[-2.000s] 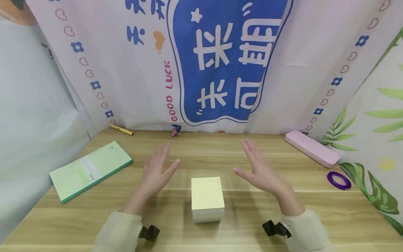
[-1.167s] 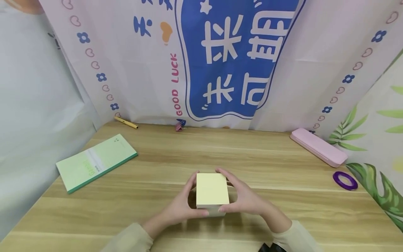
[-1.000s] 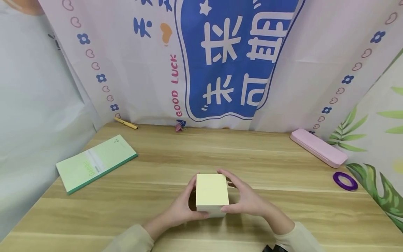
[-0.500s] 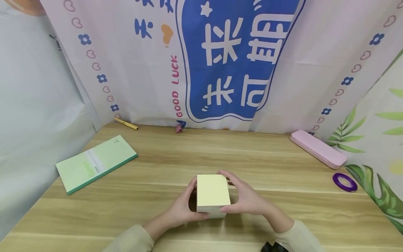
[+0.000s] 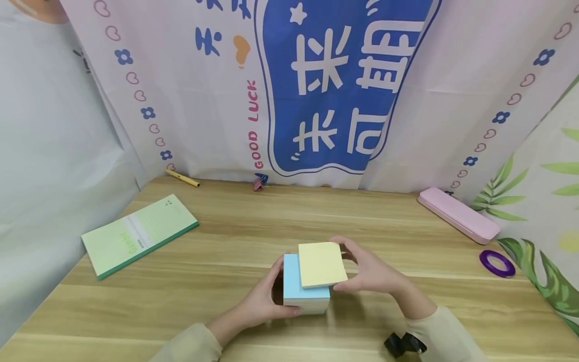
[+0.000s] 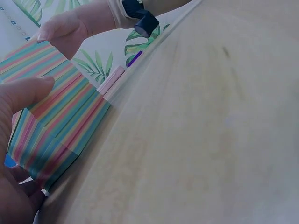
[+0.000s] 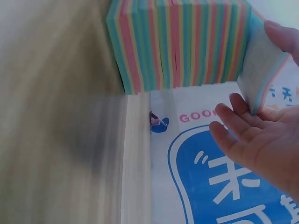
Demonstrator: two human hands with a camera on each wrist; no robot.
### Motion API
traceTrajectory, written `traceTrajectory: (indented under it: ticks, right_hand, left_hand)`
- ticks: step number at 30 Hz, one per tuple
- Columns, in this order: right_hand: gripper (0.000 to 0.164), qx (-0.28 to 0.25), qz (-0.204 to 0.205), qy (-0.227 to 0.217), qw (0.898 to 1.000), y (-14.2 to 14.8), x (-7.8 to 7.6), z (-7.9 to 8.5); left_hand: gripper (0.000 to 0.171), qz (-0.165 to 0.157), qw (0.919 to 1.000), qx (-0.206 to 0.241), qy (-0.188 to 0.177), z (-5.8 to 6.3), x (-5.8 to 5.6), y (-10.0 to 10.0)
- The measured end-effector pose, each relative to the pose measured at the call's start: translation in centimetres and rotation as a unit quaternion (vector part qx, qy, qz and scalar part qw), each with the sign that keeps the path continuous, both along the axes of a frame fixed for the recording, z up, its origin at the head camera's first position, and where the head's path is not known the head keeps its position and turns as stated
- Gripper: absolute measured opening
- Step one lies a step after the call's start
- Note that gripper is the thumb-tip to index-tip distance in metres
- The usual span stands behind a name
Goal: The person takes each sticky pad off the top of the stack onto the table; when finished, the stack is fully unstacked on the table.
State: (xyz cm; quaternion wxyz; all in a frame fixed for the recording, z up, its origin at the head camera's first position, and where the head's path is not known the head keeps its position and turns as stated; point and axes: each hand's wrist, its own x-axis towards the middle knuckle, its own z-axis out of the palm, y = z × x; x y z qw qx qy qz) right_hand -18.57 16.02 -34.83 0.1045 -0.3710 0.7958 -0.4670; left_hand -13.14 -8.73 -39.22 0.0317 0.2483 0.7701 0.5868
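Note:
A stack of sticky note pads (image 5: pixel 292 281) with a blue top stands near the middle front of the table. My left hand (image 5: pixel 264 300) grips the stack from its left side, thumb along the near face. A thin yellow sticky note pad (image 5: pixel 322 264) is shifted right and slightly tilted over the stack. My right hand (image 5: pixel 372 271) pinches that pad at its right edge, between thumb and fingers. In the left wrist view, the stack (image 6: pixel 56 126) shows multicoloured striped sides. The right wrist view shows the pad's pale underside (image 7: pixel 261 56) angled up from the stack.
On the wooden table (image 5: pixel 226 221), a green notebook (image 5: pixel 140 235) lies at left and a yellow pen (image 5: pixel 183 178) at back left. A pink binder clip (image 5: pixel 258 185) sits at the back edge. At right are a pink case (image 5: pixel 458 215) and purple tape roll (image 5: pixel 497 264).
Both hands came in from beside the stack and took hold of it. Since half a second ago, my right hand has moved the yellow pad up and right, uncovering the blue top.

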Motion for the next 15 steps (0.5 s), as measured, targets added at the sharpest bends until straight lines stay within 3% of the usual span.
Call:
traceTrajectory:
  ticks: [7, 11, 15]
  right_hand:
    - [0.073, -0.097, 0.039, -0.082, 0.991, -0.5, -1.7, 0.7]
    - [0.076, -0.086, 0.066, -0.115, 0.987, -0.7, -2.1, 0.6]
    - [0.079, -0.059, 0.081, -0.112, 0.989, -0.8, -2.2, 0.5]
  left_hand:
    - [0.099, 0.005, 0.9999, -0.01, -0.007, 0.0, 0.1, 0.0]
    - [0.1, 0.002, 1.0, -0.004, 0.0, -0.6, -0.1, 0.0]
    - [0.101, 0.003, 1.0, -0.002, 0.007, -2.0, -0.7, -0.2]
